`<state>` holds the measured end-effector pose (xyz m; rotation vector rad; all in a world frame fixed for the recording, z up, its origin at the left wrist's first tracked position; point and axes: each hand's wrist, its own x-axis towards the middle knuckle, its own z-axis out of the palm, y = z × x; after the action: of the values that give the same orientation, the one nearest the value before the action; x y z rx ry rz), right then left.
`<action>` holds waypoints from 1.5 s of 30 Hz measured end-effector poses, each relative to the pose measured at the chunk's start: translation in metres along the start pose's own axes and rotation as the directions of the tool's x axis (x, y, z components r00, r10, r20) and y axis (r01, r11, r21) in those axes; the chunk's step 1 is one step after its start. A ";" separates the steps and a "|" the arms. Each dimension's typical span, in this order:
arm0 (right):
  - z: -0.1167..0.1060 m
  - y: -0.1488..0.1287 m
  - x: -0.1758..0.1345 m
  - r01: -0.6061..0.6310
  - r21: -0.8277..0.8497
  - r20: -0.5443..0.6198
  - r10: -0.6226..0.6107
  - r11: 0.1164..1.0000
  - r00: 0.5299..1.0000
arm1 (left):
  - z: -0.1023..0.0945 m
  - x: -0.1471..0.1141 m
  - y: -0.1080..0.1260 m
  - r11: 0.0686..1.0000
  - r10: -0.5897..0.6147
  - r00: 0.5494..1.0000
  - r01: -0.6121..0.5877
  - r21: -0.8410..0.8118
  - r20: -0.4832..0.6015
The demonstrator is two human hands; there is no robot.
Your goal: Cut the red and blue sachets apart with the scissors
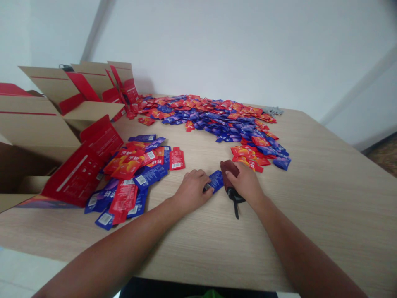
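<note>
My left hand (192, 188) rests on the wood-grain tabletop, fingers curled over the left end of a blue sachet (216, 180) that lies flat. My right hand (246, 182) is wrapped around a dark maroon and black handheld device (227, 167), with a short black strap or cord (236, 210) hanging toward me. Its exact kind cannot be made out. The device sits just right of the blue sachet, at its edge. A single red sachet (177, 159) lies beyond my left hand. Several red and orange sachets (246, 152) lie beyond my right hand.
A loose pile of red and blue sachets (130, 165) lies on the left, against open red and tan cardboard boxes (66, 178). Along the back of the table (325, 186) runs a long heap of sachets (211, 118). Grey crumpled material (273, 111) lies at its right end, near the wall.
</note>
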<state>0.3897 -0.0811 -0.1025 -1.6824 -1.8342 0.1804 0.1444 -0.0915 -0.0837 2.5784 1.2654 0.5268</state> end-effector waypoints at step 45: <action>0.002 -0.025 -0.005 0.219 0.240 0.137 -0.257 0.946 0.957 | 0.009 -0.001 -0.003 0.997 -0.005 0.999 0.002 -0.076 -0.045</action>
<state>0.3669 -0.0900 -0.0936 -1.3122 -2.0393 0.4183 0.1454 -0.0904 -0.0933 2.5150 1.2386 0.6235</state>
